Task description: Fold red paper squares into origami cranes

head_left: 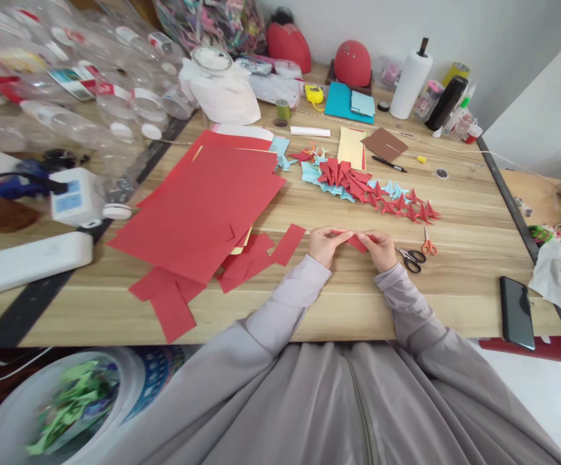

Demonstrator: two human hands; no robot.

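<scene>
Between my hands is a small piece of red paper (356, 243), partly covered by the fingers. My left hand (325, 245) pinches its left end, and my right hand (379, 248) pinches the right end, thumbs on top. Black-handled scissors (412, 259) lie just right of my right hand, with small orange scissors (429, 244) beyond them. Left of my left hand are cut red paper strips (288, 244) and a stack of large red sheets (203, 206). Folded red and light-blue paper pieces (357, 184) run in a row behind the hands.
Plastic bottles (115, 97) crowd the table's left side. At the back stand a paper roll (410, 84), a red dome-shaped object (352, 63) and a yellow tape measure (314, 95). A black phone (517, 310) lies near the right front edge. A bin (130, 381) stands below, left.
</scene>
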